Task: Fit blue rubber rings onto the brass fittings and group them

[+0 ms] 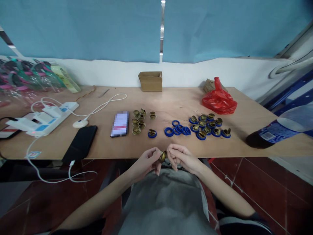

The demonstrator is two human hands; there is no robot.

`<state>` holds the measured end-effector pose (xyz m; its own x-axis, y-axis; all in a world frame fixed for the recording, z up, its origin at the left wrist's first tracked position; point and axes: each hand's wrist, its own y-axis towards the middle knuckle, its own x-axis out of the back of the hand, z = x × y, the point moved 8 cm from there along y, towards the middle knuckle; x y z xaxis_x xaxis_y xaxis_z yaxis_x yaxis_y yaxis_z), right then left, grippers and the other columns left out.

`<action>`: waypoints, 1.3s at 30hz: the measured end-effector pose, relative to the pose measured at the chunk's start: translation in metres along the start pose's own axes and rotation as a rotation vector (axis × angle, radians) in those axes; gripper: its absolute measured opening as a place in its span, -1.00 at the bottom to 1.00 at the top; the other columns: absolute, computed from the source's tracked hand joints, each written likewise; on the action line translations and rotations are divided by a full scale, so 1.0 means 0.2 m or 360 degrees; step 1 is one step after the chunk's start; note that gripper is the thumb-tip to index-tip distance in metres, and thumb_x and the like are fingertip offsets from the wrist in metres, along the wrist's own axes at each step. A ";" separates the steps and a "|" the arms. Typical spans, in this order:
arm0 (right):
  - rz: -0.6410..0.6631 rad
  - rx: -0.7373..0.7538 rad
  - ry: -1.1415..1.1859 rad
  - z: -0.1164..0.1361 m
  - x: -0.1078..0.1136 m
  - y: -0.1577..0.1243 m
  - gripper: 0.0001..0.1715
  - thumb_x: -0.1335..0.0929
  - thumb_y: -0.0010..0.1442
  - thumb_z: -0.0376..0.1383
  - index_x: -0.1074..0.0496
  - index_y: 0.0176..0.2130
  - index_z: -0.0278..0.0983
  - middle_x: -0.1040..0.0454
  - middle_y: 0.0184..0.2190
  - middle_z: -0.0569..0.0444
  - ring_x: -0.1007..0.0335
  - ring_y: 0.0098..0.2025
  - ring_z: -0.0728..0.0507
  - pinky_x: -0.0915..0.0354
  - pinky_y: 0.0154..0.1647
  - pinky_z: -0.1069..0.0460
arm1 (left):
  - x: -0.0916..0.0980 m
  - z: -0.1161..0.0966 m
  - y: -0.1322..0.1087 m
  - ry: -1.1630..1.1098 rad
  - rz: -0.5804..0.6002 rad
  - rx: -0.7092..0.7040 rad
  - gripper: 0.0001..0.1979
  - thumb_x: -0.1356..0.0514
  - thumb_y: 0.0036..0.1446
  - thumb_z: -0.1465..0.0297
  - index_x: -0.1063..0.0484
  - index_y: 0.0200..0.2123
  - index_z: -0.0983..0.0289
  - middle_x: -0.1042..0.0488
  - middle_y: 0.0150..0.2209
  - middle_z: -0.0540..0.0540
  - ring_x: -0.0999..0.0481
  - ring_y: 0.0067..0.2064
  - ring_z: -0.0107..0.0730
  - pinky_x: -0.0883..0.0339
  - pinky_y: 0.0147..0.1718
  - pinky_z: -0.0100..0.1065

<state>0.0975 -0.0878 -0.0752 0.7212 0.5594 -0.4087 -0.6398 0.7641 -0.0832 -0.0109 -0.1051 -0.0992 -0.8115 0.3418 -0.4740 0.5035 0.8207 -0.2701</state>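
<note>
Just past the table's front edge, my left hand [150, 160] grips a round brass-coloured metal piece [163, 156] between thumb and fingers. My right hand [183, 158] is close beside it, thumb and fingertips pinched together; what they hold, if anything, I cannot make out. Beyond my hands lie several loose blue rings [168, 132]. A single brass piece with a blue ring around it [152, 133] sits left of them. Several brass pieces without blue rings [136, 130] stand further left, and several with blue rings [201, 135] are grouped on the right.
Two phones, one lit [119, 124] and one dark [80, 143], lie left beside a power strip [52, 119] with white cables. Plastic bottles [36, 78] crowd the far left. A cardboard box [151, 81], red bag [218, 101] and tilted cola bottle [274, 132] are also on the table.
</note>
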 end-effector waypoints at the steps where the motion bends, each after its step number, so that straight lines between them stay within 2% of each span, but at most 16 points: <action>1: 0.0001 -0.0004 -0.0020 0.00 0.00 0.00 -0.59 -0.43 0.30 -0.02 -0.36 -0.35 -0.28 -0.36 -0.58 0.24 -0.27 -0.64 0.07 -0.25 -0.62 0.17 | -0.01 0.01 0.00 -0.0007 0.0008 0.0008 -0.48 -0.36 0.09 -0.06 -0.28 -0.37 0.25 -0.43 -0.65 -0.07 -0.40 -0.65 -0.55 -0.30 -0.60 -0.53; 8: -0.0084 0.0056 -0.0163 0.03 0.02 0.00 -0.57 -0.46 0.26 0.01 -0.37 -0.31 -0.28 -0.41 -0.50 0.22 -0.33 -0.55 0.05 -0.34 -0.47 0.13 | -0.02 0.03 0.00 -0.0104 0.0050 0.0039 -0.54 -0.32 0.18 0.00 -0.34 -0.29 0.29 -0.57 -0.55 0.04 -0.58 -0.55 -0.45 -0.33 -0.53 -0.52; 12: -0.0082 0.0098 -0.0263 0.05 0.02 -0.01 -0.57 -0.46 0.24 0.03 -0.38 -0.26 -0.27 -0.41 -0.47 0.22 -0.35 -0.50 0.04 -0.35 -0.43 0.11 | -0.04 0.03 -0.01 -0.0128 0.0073 0.0055 -0.52 -0.33 0.16 -0.01 -0.38 -0.26 0.31 -0.60 -0.51 0.09 -0.61 -0.51 -0.40 -0.34 -0.53 -0.51; 17: -0.0057 0.0136 -0.0485 0.07 0.00 -0.03 -0.54 -0.41 0.28 0.08 -0.35 -0.24 -0.25 -0.39 -0.47 0.21 -0.35 -0.47 0.01 -0.35 -0.37 0.08 | -0.05 0.01 -0.02 -0.0106 0.0063 0.0038 -0.53 -0.32 0.17 -0.01 -0.35 -0.28 0.29 -0.60 -0.50 0.08 -0.62 -0.51 -0.38 -0.35 -0.53 -0.50; 22: -0.0021 0.0170 -0.0658 0.10 -0.03 -0.04 -0.54 -0.37 0.32 0.09 -0.32 -0.23 -0.24 -0.38 -0.47 0.20 -0.32 -0.44 0.00 -0.31 -0.33 0.06 | -0.05 0.00 -0.02 -0.0041 0.0057 0.0013 -0.55 -0.33 0.18 0.01 -0.31 -0.33 0.27 -0.60 -0.48 0.08 -0.61 -0.50 -0.39 -0.35 -0.52 -0.49; 27: -0.0037 0.0240 -0.0766 0.12 -0.03 -0.06 -0.56 -0.35 0.35 0.07 -0.32 -0.24 -0.25 -0.36 -0.41 0.17 -0.29 -0.39 -0.01 -0.25 -0.32 0.06 | -0.04 -0.02 -0.03 0.0028 0.0051 -0.0013 -0.55 -0.30 0.19 0.00 -0.39 -0.33 0.30 -0.56 -0.50 0.04 -0.56 -0.51 -0.45 -0.34 -0.50 -0.48; 31: -0.0031 0.0345 -0.0852 0.14 -0.05 -0.08 -0.64 -0.33 0.39 -0.01 -0.31 -0.25 -0.25 -0.35 -0.39 0.15 -0.26 -0.38 -0.01 -0.22 -0.32 0.08 | -0.04 -0.03 -0.03 0.0081 0.0036 -0.0044 -0.53 -0.30 0.18 -0.01 -0.44 -0.35 0.33 -0.53 -0.52 0.04 -0.52 -0.52 -0.47 -0.34 -0.49 -0.47; 35: -0.0039 0.0445 -0.0947 0.14 -0.06 -0.09 -0.71 -0.30 0.43 -0.09 -0.30 -0.24 -0.24 -0.35 -0.36 0.14 -0.30 -0.34 -0.02 -0.26 -0.28 0.07 | -0.04 -0.05 -0.04 0.0123 0.0023 -0.0071 -0.51 -0.32 0.15 -0.03 -0.40 -0.38 0.31 -0.47 -0.59 -0.01 -0.47 -0.57 -0.49 -0.32 -0.49 -0.47; 39: -0.0078 0.0568 -0.1178 0.16 -0.07 -0.10 -0.75 -0.30 0.43 -0.16 -0.30 -0.28 -0.23 -0.32 -0.41 0.16 -0.25 -0.39 -0.02 -0.24 -0.34 0.07 | -0.05 -0.06 -0.05 0.0179 0.0024 -0.0124 -0.53 -0.31 0.17 -0.03 -0.36 -0.39 0.28 -0.39 -0.64 -0.07 -0.42 -0.59 -0.50 -0.32 -0.48 -0.45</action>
<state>0.1080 -0.1011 -0.0394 0.8145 0.4947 0.3032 -0.5701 0.7795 0.2595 -0.0114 -0.1103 -0.0823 -0.8343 0.3999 -0.3795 0.4949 0.8466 -0.1959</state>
